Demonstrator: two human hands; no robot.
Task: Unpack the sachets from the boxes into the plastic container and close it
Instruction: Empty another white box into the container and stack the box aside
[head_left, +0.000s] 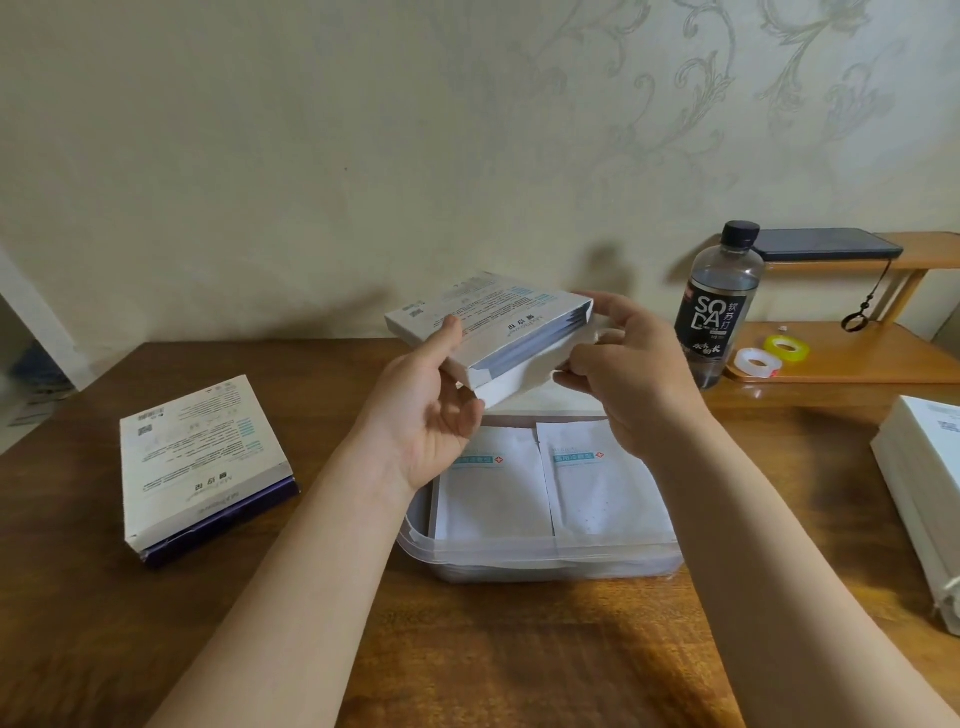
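Matt cardboard box (488, 325), translucent plastic container (540, 564), glossy varnished wooden table (493, 649).

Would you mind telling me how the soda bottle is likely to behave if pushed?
The soda bottle stands tall and narrow, so a push would probably tip it. Once down, its round body would likely roll.

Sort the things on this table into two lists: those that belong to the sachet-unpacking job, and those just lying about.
Belong to the job: held box, gripped by left hand and right hand; plastic container; sachets inside it; second box on the table.

Lying about: soda bottle; phone; clear tape roll; yellow tape roll.
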